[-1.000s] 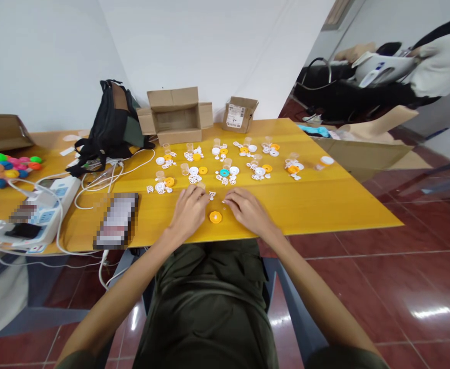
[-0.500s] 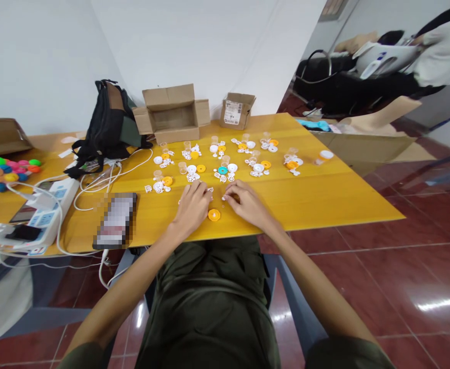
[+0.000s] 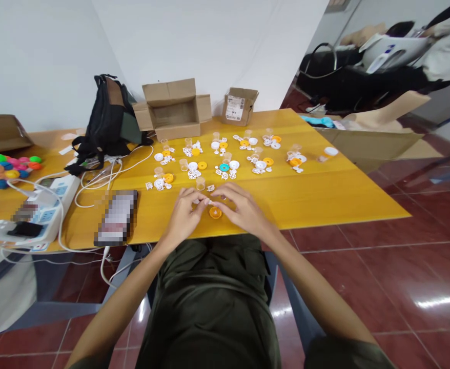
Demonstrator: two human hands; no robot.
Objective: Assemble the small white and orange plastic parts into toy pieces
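Just above the table's near edge, my left hand (image 3: 188,211) pinches a small white plastic part (image 3: 207,201) between thumb and fingers. My right hand (image 3: 244,209) meets it from the other side, its thumb and fingertips closed in on the same white part; its exact shape is too small to make out. Directly below lies an orange scalloped disc (image 3: 216,212) with something pale at its centre, partly covered by the right thumb. Beyond the fingers stand a clear plastic cup (image 3: 200,183) and a white openwork piece (image 3: 210,188).
Several small groups of clear cups, white pieces and orange discs (image 3: 202,165) spread across the yellow table (image 3: 309,200), one with a teal disc (image 3: 224,167). A phone (image 3: 116,218), a power strip (image 3: 58,205) and cables lie left. Behind are a backpack (image 3: 109,118) and cardboard boxes (image 3: 175,115).
My hands have come together over the orange disc, the right moving left with a small white bit. My left hand has drawn back, uncovering the clear cup.
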